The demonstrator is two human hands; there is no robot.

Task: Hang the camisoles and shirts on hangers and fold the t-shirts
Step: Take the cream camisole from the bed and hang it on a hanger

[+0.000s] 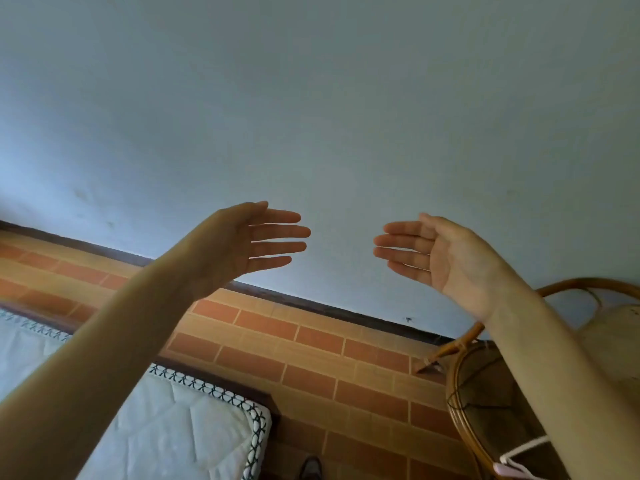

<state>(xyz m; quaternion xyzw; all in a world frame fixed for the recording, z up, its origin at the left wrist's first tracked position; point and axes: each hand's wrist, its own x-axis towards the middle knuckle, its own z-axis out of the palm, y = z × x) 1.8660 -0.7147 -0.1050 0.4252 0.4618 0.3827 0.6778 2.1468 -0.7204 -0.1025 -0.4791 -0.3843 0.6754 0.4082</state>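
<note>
From the head view, the left hand (242, 242) and right hand (436, 252) are raised before a pale wall (311, 98), palms facing, fingers straight and slightly spread, holding nothing. A pink hanger (512, 467) (partly hidden) lies on the rattan chair (460, 403); mattress (166, 431) below left.

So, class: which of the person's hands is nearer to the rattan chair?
Right. The right hand is raised open just up and left of the rattan chair, its forearm crossing in front of it. The left hand is raised open farther left, above the mattress side.
</note>
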